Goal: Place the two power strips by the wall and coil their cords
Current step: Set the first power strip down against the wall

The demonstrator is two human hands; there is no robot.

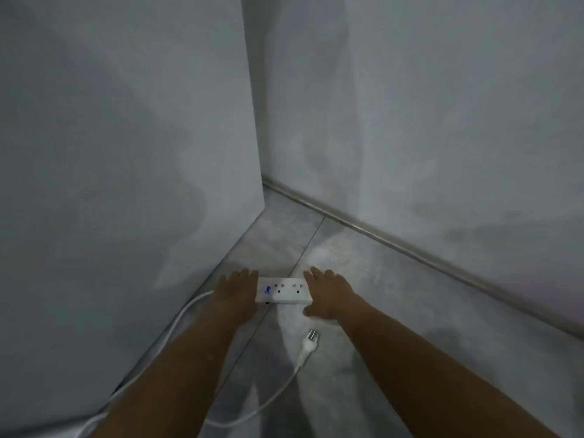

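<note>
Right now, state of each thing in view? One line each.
power strip: flat on the floor, sockets up, between both hands, near the wall corner
cord: loose on the floor, not coiled
plug: unplugged, lying on the floor
left hand: open, at the strip's left end
right hand: open, at the strip's right end
second power strip: not in view

Count — 1 power strip (283,290), 1 cord (177,324), 1 plug (309,341), 2 hands — left hand (237,290), right hand (328,294).
</note>
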